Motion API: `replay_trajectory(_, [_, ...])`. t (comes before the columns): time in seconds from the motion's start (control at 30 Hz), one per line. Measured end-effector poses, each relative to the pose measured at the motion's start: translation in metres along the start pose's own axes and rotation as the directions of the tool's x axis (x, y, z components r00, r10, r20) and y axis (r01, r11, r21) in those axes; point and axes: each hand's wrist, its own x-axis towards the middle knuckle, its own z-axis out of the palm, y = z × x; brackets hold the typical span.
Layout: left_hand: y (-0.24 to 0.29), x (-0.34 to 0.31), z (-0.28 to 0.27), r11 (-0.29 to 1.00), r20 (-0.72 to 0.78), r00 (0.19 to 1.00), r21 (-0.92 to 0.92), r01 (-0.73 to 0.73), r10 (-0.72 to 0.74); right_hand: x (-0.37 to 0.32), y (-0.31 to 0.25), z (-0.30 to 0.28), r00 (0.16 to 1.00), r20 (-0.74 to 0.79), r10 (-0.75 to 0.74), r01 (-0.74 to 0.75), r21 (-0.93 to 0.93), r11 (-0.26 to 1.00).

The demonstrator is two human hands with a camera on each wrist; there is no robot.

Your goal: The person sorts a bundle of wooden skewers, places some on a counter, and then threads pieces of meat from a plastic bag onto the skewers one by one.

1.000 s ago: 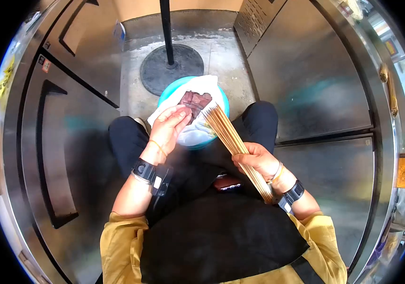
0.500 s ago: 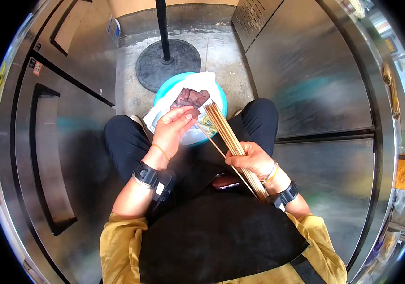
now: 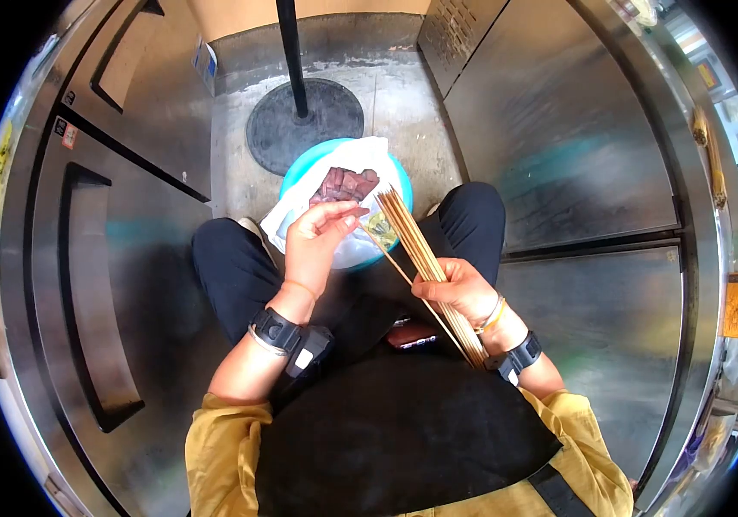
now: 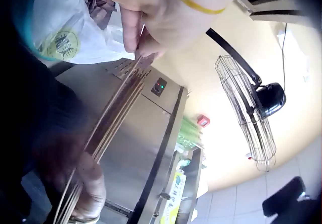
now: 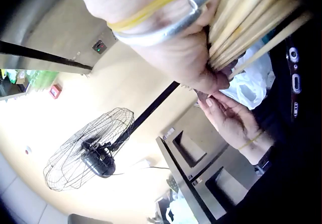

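Fingers of the left hand (image 3: 321,237), near the round teal plastic basin (image 3: 298,175), pinched the tip of one thin pale bamboo skewer (image 3: 393,264). Light, stiff and sharp, it was probably best held mid-shaft. The bundle of matching skewers (image 3: 407,231) sat clenched in the right hand (image 3: 463,293).

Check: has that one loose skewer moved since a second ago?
Yes. The skewer has swung left out of the bundle in the right hand; the left hand pinches its tip over the blue basin.
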Motion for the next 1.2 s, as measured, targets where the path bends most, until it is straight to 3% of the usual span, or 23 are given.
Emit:
replay_trajectory(0.37, [-0.018, 0.001, 0.007, 0.997, -0.062, 0.996, 0.029, 0.070, -0.068, 0.006, 0.003, -0.004, 1.000, -0.005, 0.027, -0.027, 0.000, 1.000])
replay_trajectory(0.77, [-0.036, 0.000, 0.012, 0.987, 0.040, 0.987, 0.039, 0.155, -0.156, 0.017, 0.010, -0.013, 0.999, -0.042, 0.000, -0.004, -0.087, 0.996])
replay_trajectory(0.87, [-0.041, 0.000, 0.011, 0.997, 0.046, 0.996, 0.037, 0.075, -0.076, 0.018, 0.010, -0.013, 0.999, -0.039, 0.028, -0.031, -0.073, 0.997])
replay_trajectory(1.07, [-0.036, 0.002, 0.009, 0.980, 0.029, 0.980, 0.010, 0.198, -0.198, 0.025, 0.019, -0.016, 1.000, 0.023, 0.006, -0.004, -0.083, 0.997])
replay_trajectory(1.2, [-0.039, 0.003, 0.004, 0.982, 0.060, 0.980, 0.042, 0.186, -0.188, 0.023, 0.017, -0.016, 1.000, 0.029, -0.001, 0.004, -0.089, 0.996])
